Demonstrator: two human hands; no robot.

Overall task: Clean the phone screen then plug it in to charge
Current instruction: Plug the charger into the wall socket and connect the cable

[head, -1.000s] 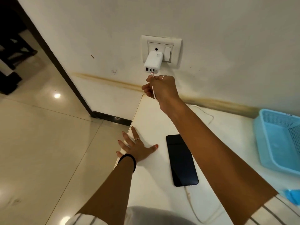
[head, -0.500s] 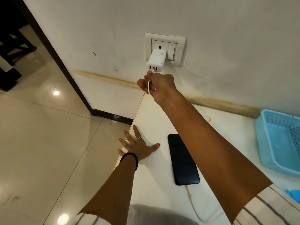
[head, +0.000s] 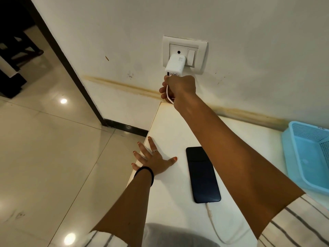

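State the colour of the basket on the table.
Light blue: the basket shows best in the head view, at right.

I wore a black band (head: 144, 172) round my left wrist, a thin ring (head: 154, 150) on one of that hand's fingers (head: 152, 142), orange-red nail polish, and white short sleeves (head: 295, 223) with grey stripes.

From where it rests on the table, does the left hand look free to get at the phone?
Probably yes. The left hand lies flat on the table just beside the phone, with bare surface between. The right arm crosses beyond the phone's far side, not between them.
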